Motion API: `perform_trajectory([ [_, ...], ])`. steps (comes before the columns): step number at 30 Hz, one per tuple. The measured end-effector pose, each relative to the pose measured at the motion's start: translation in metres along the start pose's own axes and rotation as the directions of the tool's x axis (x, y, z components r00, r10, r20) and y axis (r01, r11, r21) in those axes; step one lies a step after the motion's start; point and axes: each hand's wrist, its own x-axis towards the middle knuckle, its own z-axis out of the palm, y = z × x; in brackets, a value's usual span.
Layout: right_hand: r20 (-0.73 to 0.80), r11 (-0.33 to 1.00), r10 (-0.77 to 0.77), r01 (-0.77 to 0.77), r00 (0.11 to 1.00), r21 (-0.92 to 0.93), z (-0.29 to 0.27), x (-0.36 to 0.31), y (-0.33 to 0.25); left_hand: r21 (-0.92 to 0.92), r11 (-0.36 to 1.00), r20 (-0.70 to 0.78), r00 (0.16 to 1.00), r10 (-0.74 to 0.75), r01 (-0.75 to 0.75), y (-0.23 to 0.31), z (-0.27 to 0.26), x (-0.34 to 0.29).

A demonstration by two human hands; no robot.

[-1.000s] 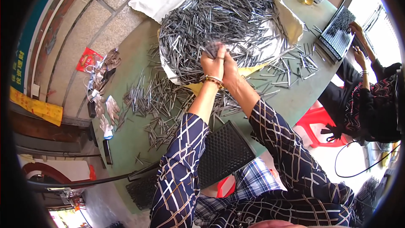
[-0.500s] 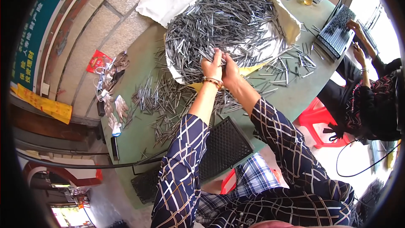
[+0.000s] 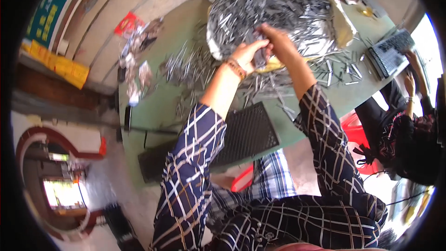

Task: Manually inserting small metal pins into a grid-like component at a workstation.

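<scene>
A bunch of thin grey metal strips (image 3: 260,57) is gathered between my two hands, over the near edge of a large heap of loose strips (image 3: 274,4). My left hand (image 3: 246,56) is closed round the bunch from the left, thumb on top. From the right, my right hand (image 3: 280,44) has its fingers bent over the far end of the bunch. Motion blur hides the exact finger contacts. The heap lies on a white cloth sack (image 3: 214,46) with a yellow patch under my wrists.
Loose strips are scattered over the green table (image 3: 186,18). A black perforated tray (image 3: 246,130) sits at the near edge, with gloves (image 3: 145,74) on the left. At the right, another person's hands (image 3: 410,72) are by a second perforated tray (image 3: 388,53). A red stool (image 3: 355,130) stands nearby.
The view has turned, so the table appears shifted to the right. My hands have come a little nearer with the bunch, which now shows between them; my right hand has moved over its far end.
</scene>
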Motion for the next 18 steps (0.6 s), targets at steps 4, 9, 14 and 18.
perform_trajectory([
  [4, -0.1, 0.964, -0.18, 0.155, 0.979, -0.218, 0.001, -0.018, 0.008, 0.0, 1.0, -0.026, 0.999, 0.019, -0.019, -0.012, -0.006, -0.054],
  [9, -0.066, 0.984, -0.18, 0.18, 0.981, -0.004, 0.015, -0.115, 0.034, -0.171, 0.982, -0.035, 0.997, 0.075, -0.08, -0.06, 0.022, -0.206],
  [14, -0.01, 0.966, -0.049, 0.045, 0.999, -0.253, 0.085, -0.201, 0.091, -0.435, 0.9, -0.198, 0.978, -0.062, -0.031, -0.14, -0.008, -0.321],
  [18, 0.054, 0.947, -0.031, 0.046, 0.998, -0.318, 0.13, -0.216, 0.113, -0.413, 0.905, -0.343, 0.938, -0.053, -0.1, -0.156, -0.039, -0.357],
])
